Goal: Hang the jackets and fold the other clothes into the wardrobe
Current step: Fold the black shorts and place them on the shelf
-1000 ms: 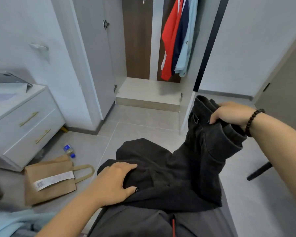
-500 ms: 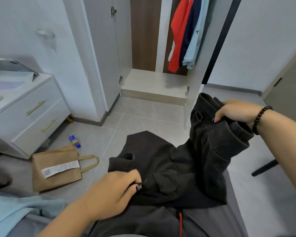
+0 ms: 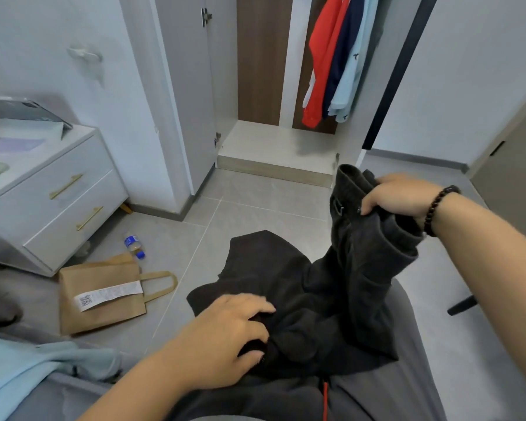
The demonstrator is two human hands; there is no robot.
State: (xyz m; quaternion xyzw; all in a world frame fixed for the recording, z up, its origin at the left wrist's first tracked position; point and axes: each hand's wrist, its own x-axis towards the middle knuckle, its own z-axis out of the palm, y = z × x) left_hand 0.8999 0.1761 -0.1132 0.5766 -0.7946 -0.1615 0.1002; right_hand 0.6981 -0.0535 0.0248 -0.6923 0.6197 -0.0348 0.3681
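A dark charcoal garment (image 3: pixel 322 302) lies bunched across my lap. My right hand (image 3: pixel 398 197) grips its upper end, which looks like a waistband, and holds it up at the right. My left hand (image 3: pixel 225 332) lies on the lower folds, its fingers curled into the cloth there. Ahead, the wardrobe (image 3: pixel 274 147) stands open, its pale bottom shelf bare. Red, navy and light blue tops (image 3: pixel 334 62) hang inside it at the right.
A white bedside drawer unit (image 3: pixel 52 192) stands at the left. On the tiled floor lie a brown paper bag (image 3: pixel 101 296) and a small bottle (image 3: pixel 134 246). A light blue garment (image 3: pixel 22 366) lies at bottom left. A black chair leg (image 3: pixel 462 305) shows at right.
My left hand slid back along the garment and its fingers curled into the cloth. My right hand kept its hold on the raised end. The view tilted down slightly.
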